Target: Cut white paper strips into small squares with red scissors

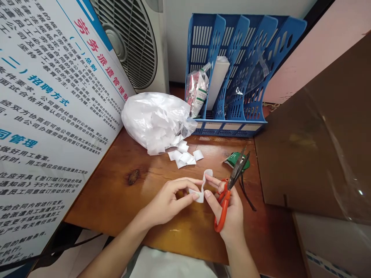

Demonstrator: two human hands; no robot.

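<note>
My left hand (166,200) pinches one end of a small white paper strip (208,176) between thumb and fingers. The strip is bent, and its other part stands up by the fingertips of my right hand (232,216). In that right hand rest red-handled scissors (222,217), their dark blades pointing up and away from me. Beyond my hands, small white paper pieces (185,157) lie loose on the wooden table (116,200). More such pieces spill from the mouth of a clear plastic bag (139,112).
A blue file rack (232,129) stands at the back, holding a plastic packet (197,92) and a white box (217,81). Right of my hands lies a green packet (232,159). A printed board (58,116) borders the left, a brown carton (313,154) the right, a fan (130,42) behind.
</note>
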